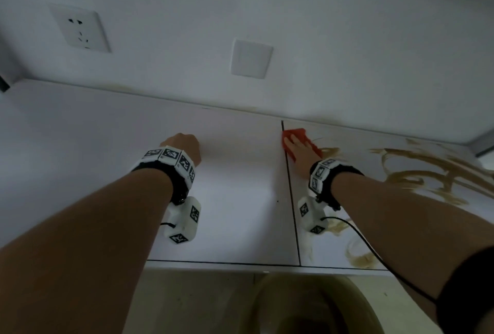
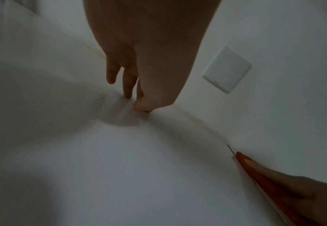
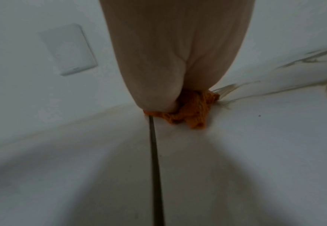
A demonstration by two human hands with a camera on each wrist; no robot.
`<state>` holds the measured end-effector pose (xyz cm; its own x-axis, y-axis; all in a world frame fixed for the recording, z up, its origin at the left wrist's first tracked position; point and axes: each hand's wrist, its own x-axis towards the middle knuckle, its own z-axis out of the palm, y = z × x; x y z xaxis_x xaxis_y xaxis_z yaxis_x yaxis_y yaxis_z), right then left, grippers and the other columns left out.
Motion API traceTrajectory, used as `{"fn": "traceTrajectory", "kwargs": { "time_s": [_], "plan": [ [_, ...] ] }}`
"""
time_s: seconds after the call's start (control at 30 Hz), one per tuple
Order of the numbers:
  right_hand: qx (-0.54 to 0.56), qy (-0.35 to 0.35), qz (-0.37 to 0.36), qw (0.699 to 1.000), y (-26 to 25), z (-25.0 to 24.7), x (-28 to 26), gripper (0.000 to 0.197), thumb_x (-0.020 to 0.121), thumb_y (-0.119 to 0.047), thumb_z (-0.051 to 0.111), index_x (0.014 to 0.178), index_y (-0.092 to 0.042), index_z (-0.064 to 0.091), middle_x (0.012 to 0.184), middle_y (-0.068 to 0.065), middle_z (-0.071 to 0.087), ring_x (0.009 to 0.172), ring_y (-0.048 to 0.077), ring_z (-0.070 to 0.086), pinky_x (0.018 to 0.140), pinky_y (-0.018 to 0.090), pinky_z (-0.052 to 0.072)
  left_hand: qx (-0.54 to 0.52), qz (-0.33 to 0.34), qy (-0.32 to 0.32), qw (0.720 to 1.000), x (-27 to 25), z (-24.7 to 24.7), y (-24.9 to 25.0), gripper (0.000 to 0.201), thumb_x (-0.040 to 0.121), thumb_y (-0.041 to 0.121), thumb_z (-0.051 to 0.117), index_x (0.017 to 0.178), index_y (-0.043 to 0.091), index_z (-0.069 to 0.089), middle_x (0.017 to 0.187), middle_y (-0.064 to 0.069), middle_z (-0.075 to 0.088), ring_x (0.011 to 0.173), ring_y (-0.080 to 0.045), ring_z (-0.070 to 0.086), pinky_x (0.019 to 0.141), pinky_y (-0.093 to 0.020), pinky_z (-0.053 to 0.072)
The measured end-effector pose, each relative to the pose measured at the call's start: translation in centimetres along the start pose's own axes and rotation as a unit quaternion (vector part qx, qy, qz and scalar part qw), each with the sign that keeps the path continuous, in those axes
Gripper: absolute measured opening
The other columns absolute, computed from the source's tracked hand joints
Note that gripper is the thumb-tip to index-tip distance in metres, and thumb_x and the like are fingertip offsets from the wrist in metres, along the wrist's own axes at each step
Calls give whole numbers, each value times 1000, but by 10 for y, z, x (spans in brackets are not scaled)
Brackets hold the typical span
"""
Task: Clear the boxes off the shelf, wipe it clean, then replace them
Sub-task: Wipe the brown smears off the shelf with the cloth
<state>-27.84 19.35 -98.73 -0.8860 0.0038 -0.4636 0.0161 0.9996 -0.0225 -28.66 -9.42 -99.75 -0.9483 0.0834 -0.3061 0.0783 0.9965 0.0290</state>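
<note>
The white shelf point(image 1: 227, 200) has two panels split by a dark seam point(image 1: 290, 186); no boxes are in view. My right hand point(image 1: 298, 146) lies flat, fingers straight, pressing an orange-red cloth point(image 1: 315, 148) onto the right panel just past the seam, close to the back wall. The right wrist view shows the cloth point(image 3: 193, 110) bunched under the hand. Brown smears point(image 1: 414, 170) streak the right panel beside the cloth. My left hand point(image 1: 183, 143) holds nothing; its fingertips point(image 2: 127, 94) rest on the left panel.
A wall socket point(image 1: 80, 29) and a blank wall plate point(image 1: 251, 58) sit on the white wall behind the shelf. The shelf's front edge point(image 1: 213, 264) is near my body, with a beige rounded object point(image 1: 307, 307) below it. A black cable point(image 1: 369, 245) trails from my right wrist.
</note>
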Motion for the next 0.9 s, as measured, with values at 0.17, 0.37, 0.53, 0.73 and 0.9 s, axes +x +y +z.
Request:
{"fn": "traceTrajectory", "kwargs": {
  "time_s": [0.17, 0.37, 0.53, 0.73, 0.9],
  "plan": [
    [11, -32, -8, 999, -22, 6, -42, 71, 95, -7, 36, 151, -22, -4, 158, -2, -12, 145, 38, -2, 118, 48, 10, -14, -8, 3, 1000, -4, -4, 3, 23, 85, 11, 48, 92, 11, 70, 100, -8, 69, 91, -26, 66, 67, -25, 42],
    [-16, -58, -177, 982, -82, 20, -71, 69, 96, -15, 41, 151, -25, 0, 159, -5, -9, 145, 36, -7, 116, 48, 2, -12, -19, -5, 1000, -15, -9, 8, 28, 88, 10, 48, 106, 10, 68, 112, -8, 67, 102, -27, 64, 82, -30, 50],
    [-7, -30, -144, 989, -67, 17, -39, 66, 98, -15, 36, 150, -29, -1, 158, -9, -10, 146, 29, -5, 117, 47, 5, -15, -28, -13, 999, -24, -12, 10, 32, 90, 8, 46, 116, 8, 63, 116, -13, 65, 104, -30, 63, 84, -32, 50],
    [13, -13, -7, 1000, -11, -4, 0, 74, 93, -4, 37, 151, -25, -3, 158, -4, -11, 146, 34, -2, 119, 45, 4, -25, -17, -19, 999, -25, -15, 11, 29, 87, 7, 46, 109, 7, 66, 109, -14, 66, 98, -31, 64, 78, -31, 49],
    [22, -4, 51, 998, 22, -6, 5, 74, 92, -1, 37, 151, -23, -2, 159, -2, -11, 145, 34, -1, 119, 47, 4, -15, -13, -16, 1000, -28, -16, 10, 29, 87, 6, 45, 108, 6, 65, 108, -15, 66, 98, -32, 64, 80, -33, 50]
  ]
}}
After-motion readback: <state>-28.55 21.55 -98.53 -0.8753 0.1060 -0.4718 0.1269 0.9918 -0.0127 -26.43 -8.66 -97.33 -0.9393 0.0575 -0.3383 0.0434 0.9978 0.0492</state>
